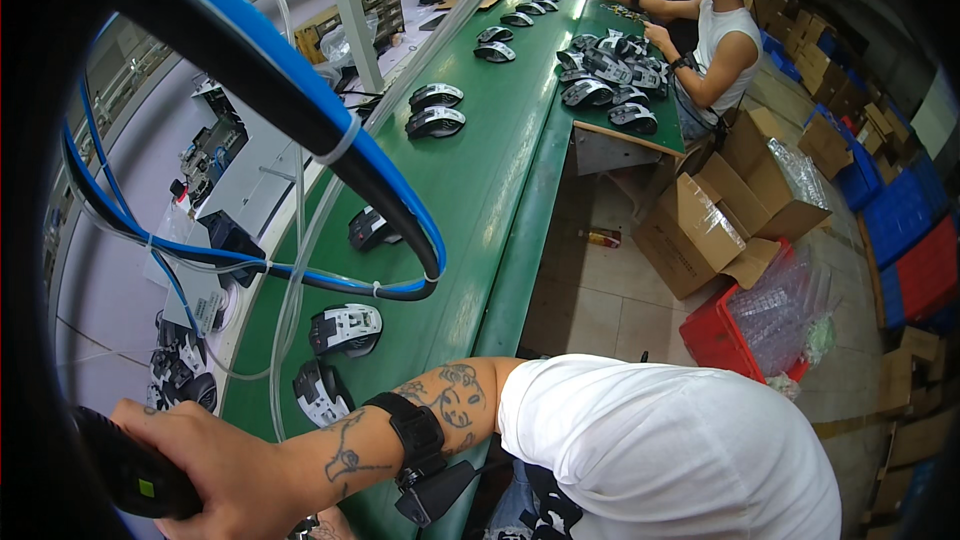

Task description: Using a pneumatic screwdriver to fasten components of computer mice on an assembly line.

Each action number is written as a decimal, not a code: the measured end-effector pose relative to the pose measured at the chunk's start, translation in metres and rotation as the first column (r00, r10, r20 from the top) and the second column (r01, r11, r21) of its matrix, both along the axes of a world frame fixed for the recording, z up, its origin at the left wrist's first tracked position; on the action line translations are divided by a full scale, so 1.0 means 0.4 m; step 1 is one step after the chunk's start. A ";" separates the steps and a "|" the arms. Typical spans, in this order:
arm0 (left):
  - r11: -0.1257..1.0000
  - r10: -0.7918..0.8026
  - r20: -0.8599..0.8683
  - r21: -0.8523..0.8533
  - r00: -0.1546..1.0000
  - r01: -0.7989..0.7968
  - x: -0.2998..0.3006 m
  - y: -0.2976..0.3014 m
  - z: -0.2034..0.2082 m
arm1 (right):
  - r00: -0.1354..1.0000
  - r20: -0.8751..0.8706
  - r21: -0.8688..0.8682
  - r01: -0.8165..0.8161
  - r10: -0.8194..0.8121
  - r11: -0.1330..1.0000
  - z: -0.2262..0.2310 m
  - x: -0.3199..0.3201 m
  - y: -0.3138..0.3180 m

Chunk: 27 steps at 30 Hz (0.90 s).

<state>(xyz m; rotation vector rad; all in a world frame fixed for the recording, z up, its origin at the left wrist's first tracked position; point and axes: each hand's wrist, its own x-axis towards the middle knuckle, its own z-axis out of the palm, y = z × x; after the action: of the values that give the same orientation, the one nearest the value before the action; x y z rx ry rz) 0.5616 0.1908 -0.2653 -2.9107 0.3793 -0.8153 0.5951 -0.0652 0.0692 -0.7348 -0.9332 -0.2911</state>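
Note:
My right arm reaches across the picture to the left, a black strap round its forearm. At the lower left, my right hand [205, 465] is closed round a black handheld device [135, 470] with a small green square on it; its exact kind does not show. Below that forearm, a bit of skin at the bottom edge seems to be my left hand [332, 524]; its fingers are hidden. Nearest to my right forearm on the green belt lie a partly assembled computer mouse [322, 392] and another mouse [346, 329], both with white inner parts showing.
Several mice [436, 108] sit along the green conveyor belt [470, 200]. Thick blue and black cables [300, 90] hang across the upper left. Co-workers [715, 40] sit at the far right by a pile of mice [610, 70]. Cardboard boxes [700, 230] and a red crate [725, 335] stand on the floor.

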 end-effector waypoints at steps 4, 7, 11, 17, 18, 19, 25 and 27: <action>1.000 -0.004 -0.002 -0.011 1.000 0.004 0.000 0.001 -0.005 | 1.000 -0.013 0.000 -0.001 0.001 1.000 0.000 -0.003 0.000; 1.000 0.001 -0.009 -0.017 1.000 -0.001 -0.005 0.007 -0.010 | 1.000 -0.017 0.009 0.000 0.000 1.000 -0.004 0.003 0.002; 0.999 -0.013 0.003 -0.037 1.000 0.013 0.009 -0.001 -0.013 | 1.000 0.005 0.000 0.029 -0.029 1.000 0.006 -0.005 0.000; 0.999 -0.009 -0.005 -0.050 1.000 0.009 0.009 0.007 -0.019 | 1.000 -0.015 -0.011 -0.001 0.001 1.000 -0.003 0.006 0.006; 0.999 -0.010 -0.006 -0.053 1.000 0.009 0.008 0.008 -0.021 | 1.000 -0.015 -0.012 -0.001 0.001 1.000 -0.004 0.005 0.006; 0.998 -0.010 -0.006 -0.057 1.000 0.010 0.007 0.008 -0.022 | 1.000 -0.007 -0.006 0.010 -0.010 1.000 -0.004 0.005 0.006; 0.997 -0.015 -0.007 -0.077 1.000 0.014 0.006 0.007 -0.029 | 1.000 -0.003 0.006 0.014 -0.014 1.000 -0.002 0.000 0.006; 0.996 -0.017 -0.008 -0.083 1.000 0.016 0.007 0.007 -0.031 | 1.000 0.002 0.013 0.027 -0.027 1.000 -0.002 0.001 0.007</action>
<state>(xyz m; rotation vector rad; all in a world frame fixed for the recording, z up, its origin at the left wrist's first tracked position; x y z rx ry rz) 0.5643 0.1935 -0.2778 -2.9924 0.3792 -0.8415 0.5956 -0.0624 0.0683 -0.7356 -0.9230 -0.3210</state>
